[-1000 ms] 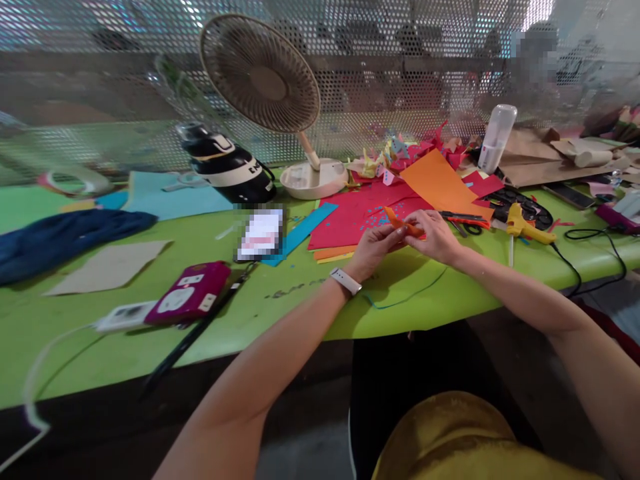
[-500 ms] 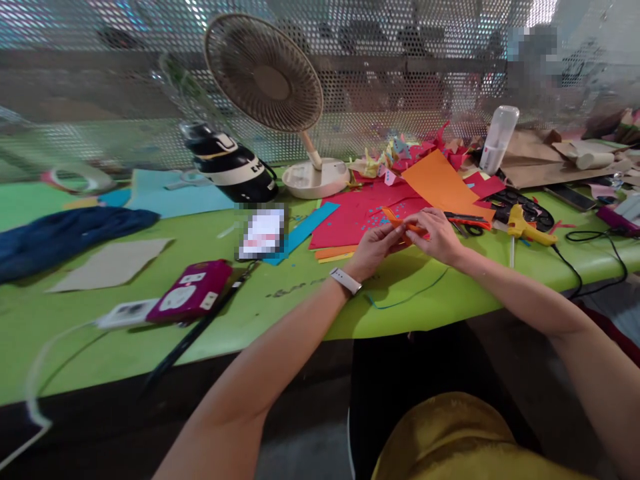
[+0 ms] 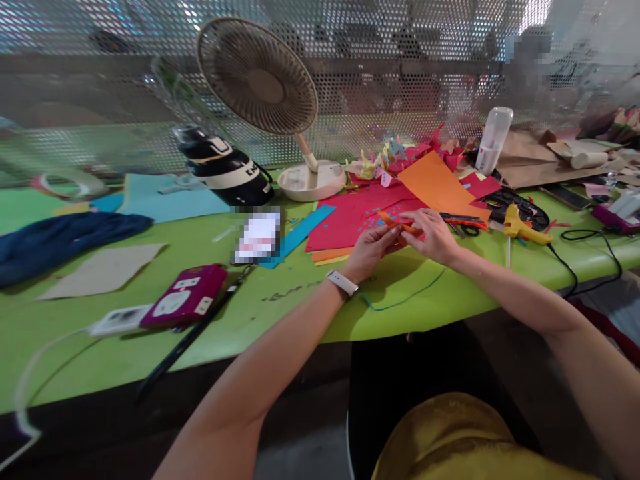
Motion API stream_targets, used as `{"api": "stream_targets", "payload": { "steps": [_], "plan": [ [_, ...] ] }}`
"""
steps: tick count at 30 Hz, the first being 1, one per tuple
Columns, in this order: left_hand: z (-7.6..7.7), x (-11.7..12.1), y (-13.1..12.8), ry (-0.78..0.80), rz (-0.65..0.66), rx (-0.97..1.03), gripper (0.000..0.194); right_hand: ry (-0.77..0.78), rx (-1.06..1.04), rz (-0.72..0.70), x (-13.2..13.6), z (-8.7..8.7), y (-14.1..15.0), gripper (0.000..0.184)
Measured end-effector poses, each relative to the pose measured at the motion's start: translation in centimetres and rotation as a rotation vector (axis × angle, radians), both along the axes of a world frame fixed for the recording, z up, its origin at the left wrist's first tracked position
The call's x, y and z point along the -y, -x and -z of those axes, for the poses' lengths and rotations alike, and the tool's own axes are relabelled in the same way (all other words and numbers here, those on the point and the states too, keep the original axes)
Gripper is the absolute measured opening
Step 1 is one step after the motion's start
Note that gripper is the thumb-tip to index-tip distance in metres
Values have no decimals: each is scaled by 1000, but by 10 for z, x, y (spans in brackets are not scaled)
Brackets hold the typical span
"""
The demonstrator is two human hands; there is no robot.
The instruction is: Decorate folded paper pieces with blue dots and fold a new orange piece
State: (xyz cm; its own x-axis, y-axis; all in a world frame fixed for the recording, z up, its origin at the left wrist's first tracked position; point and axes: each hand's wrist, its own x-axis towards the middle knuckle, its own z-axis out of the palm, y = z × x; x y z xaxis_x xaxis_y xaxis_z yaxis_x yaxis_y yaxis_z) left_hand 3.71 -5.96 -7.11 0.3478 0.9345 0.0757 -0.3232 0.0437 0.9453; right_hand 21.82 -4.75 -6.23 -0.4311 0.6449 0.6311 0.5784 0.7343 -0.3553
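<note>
Orange paper strip [image 3: 387,219], bent, is pinched between the fingertips of the person's left hand [image 3: 371,248] and right hand [image 3: 433,235], in front of a red sheet [image 3: 340,217] on the green surface [image 3: 430,312]. I see, clockwise from that strip, an orange sheet [image 3: 437,179] at one o'clock, scissors [image 3: 460,218] at three with a yellow glue gun [image 3: 523,228] beyond, a purple box [image 3: 187,297] at eight and a fan [image 3: 260,83] towards ten.

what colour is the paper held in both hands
The paper is orange, seen best in the head view.
</note>
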Motion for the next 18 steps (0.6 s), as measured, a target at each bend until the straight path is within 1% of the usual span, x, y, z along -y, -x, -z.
{"api": "stream_targets", "payload": {
  "steps": [2,5,7,8,10,12,13,15,18],
  "plan": [
    [-1,-2,-1,8,-43,45,35,-12,-89,37,1,-2,-2,38],
    [-1,-4,-2,6,-120,127,29,20,-338,107,1,-4,-4,47],
    [0,-6,-2,-5,-145,162,27,121,-497,124,-2,-3,-4,58],
    [0,-6,-2,-12,-151,175,26,204,-550,111,-3,-2,-3,62],
    [2,-6,-2,-21,-153,193,22,415,-601,28,-6,1,-1,66],
    [2,-4,-2,-20,-153,187,20,630,-631,-113,-7,3,2,62],
    [2,-4,-3,-14,-155,176,21,709,-654,-178,-7,4,3,60],
    [1,-2,-3,3,-152,158,25,786,-724,-248,-7,3,5,55],
    [-1,-1,-4,10,-124,158,28,810,-813,-236,-7,2,6,49]
  ]
}}
